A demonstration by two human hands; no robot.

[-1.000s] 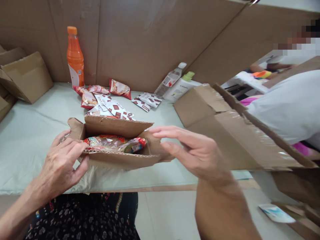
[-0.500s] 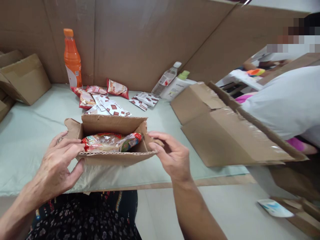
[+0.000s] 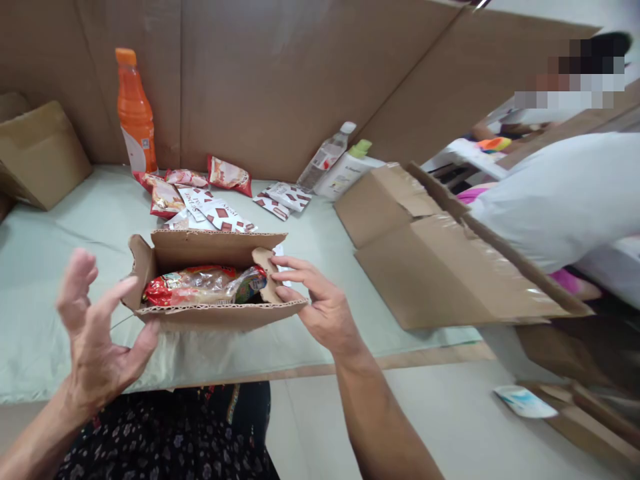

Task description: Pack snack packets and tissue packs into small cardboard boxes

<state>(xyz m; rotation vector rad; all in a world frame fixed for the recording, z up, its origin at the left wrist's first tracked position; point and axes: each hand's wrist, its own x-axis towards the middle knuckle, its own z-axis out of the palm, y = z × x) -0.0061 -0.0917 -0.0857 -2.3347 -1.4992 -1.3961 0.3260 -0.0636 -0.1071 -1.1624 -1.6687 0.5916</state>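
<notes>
The small open carton [image 3: 220,320] stands lower left of centre, with shiny packaged food [image 3: 200,283] inside. The right hand [image 3: 305,287] has its fingertips against the right end flap [image 3: 265,270], which leans inward; whether they pinch it, I cannot tell. The left hand [image 3: 107,313] is spread beside the left end flap [image 3: 141,261].

Folding the end flaps seems the step in hand; the left flap would call for similar pressure.

Around it, a cloth-covered desk [image 3: 65,233] bears snack packets [image 3: 230,175] and 3 bottles [image 3: 136,113]; cardboard walls [image 3: 280,80] back it. Another person's white sleeve [image 3: 565,193] shows at right.
</notes>
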